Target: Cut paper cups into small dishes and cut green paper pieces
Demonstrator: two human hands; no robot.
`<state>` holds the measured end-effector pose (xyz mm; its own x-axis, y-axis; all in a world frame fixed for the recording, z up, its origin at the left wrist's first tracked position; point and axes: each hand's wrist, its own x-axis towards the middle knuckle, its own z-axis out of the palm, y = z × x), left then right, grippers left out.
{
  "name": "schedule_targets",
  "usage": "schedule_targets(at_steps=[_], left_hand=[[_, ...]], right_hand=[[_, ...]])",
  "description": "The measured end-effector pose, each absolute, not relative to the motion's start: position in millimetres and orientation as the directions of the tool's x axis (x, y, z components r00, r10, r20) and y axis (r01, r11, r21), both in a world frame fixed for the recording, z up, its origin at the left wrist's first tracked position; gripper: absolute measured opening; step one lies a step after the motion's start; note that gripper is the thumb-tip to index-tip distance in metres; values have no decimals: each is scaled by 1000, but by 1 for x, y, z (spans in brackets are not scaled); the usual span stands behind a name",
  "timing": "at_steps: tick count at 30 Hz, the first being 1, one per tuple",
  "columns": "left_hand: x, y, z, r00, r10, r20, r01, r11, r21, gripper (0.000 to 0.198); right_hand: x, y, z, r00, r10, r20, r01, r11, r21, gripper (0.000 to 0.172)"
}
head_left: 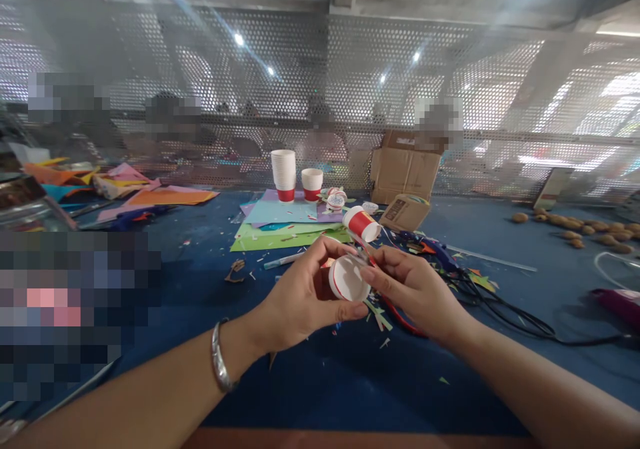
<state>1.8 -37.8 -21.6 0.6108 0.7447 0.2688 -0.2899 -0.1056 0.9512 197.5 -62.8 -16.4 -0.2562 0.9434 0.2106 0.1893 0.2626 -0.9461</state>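
Observation:
My left hand (300, 289), with a silver bracelet at the wrist, is closed around a short, cut-down white paper cup (347, 281) with a red band. The cup's round bottom faces me. Red-handled scissors (406, 324) are in my right hand (413, 289), their blades near the cup's upper edge; my right thumb touches the cup's side. Part of the handles is hidden by my fingers. Just beyond my hands, a red and white paper cup (361, 224) lies on its side. Paper scraps (381, 316) are scattered below.
Behind stand a stack of paper cups (283, 176), a shorter cup stack (312, 184) and a cardboard box (406, 169). Coloured paper sheets (280, 236) lie in front. A blue glue gun (440, 254) with a black cable (530, 326) is at right, walnut-like brown pieces (595, 228) farther off.

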Motion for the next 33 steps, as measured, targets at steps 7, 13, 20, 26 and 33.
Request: schedule_targets(at_steps=[7, 13, 20, 26, 33], left_hand=[[0, -43, -20, 622, 764, 173, -253, -14, 967, 55], [-5, -46, -11, 664, 748, -3, -170, 154, 973, 45], [-9, -42, -9, 746, 662, -73, -119, 240, 963, 48], [-12, -37, -12, 729, 683, -48, -107, 183, 977, 52], [-11, -37, -7, 619, 785, -29, -228, 215, 950, 52]], right_hand=[[198, -60, -18, -244, 951, 192, 209, 245, -947, 26], [200, -60, -20, -208, 955, 213, 271, 265, -925, 18], [200, -61, -20, -233, 947, 222, 268, 282, -921, 17], [199, -61, -21, -240, 945, 221, 247, 279, -928, 22], [203, -59, -20, -168, 955, 242, 291, 283, -914, 30]])
